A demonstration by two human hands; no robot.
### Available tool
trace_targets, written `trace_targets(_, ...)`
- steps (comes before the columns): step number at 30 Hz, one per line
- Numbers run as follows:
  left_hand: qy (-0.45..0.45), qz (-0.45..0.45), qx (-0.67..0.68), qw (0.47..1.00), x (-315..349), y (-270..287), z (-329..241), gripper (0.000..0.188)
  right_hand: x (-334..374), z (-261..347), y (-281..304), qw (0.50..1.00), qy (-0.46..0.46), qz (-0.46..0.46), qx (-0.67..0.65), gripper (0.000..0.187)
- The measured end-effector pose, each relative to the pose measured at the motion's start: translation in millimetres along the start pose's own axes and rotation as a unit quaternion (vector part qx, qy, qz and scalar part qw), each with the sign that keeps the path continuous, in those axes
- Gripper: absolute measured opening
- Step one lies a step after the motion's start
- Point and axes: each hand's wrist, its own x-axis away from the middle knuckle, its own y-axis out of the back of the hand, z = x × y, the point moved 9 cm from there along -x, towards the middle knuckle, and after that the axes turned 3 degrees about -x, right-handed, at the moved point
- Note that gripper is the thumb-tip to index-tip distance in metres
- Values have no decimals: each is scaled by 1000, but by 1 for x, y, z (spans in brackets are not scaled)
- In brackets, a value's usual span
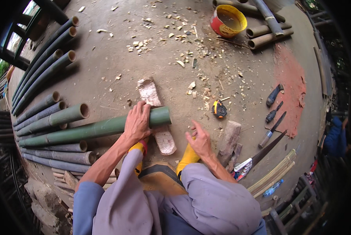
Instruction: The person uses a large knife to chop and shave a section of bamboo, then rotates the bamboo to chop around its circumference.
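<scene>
A thick green bamboo pole (101,128) lies across a chopped wooden block (149,91), its cut end just past the block on the right. My left hand (137,122) grips the pole from above, close to that end. Nothing is in my right hand (199,140), which hovers near my right shin with its fingers partly spread. Beyond that hand sits a yellow and black tape measure (219,109) on the ground. To its right lie a handsaw (261,154) with a pale handle, a knife (272,130) and two smaller dark-handled tools, one of them a narrow blade (274,112).
More bamboo poles (50,102) are stacked at the left. A yellow and red bucket (228,21) stands at the far right beside bamboo lengths (270,38). Wood chips (175,37) litter the ground. Short wood pieces (229,138), split strips (275,172) and a plastic bottle (273,188) lie at right.
</scene>
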Motion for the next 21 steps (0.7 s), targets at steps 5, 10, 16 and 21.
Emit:
trace_targets(5, 34, 60, -26, 997, -4, -13, 1, 76, -31, -83, 197, 950, -107, -266, 119, 49)
trace_targets(10, 11, -41, -64, 997, 8, -6, 4, 83, -20, -159, 312, 875, -152, -318, 333, 55)
trace_targets(16, -1, -5, -72, 997, 12, -11, 10, 92, 71, -285, 328, 807, -386, -305, 326, 66)
trace_targets(21, -2, 132, 99, 986, 0, 32, 14, 90, 96, -306, 318, 766, -412, -324, 372, 73)
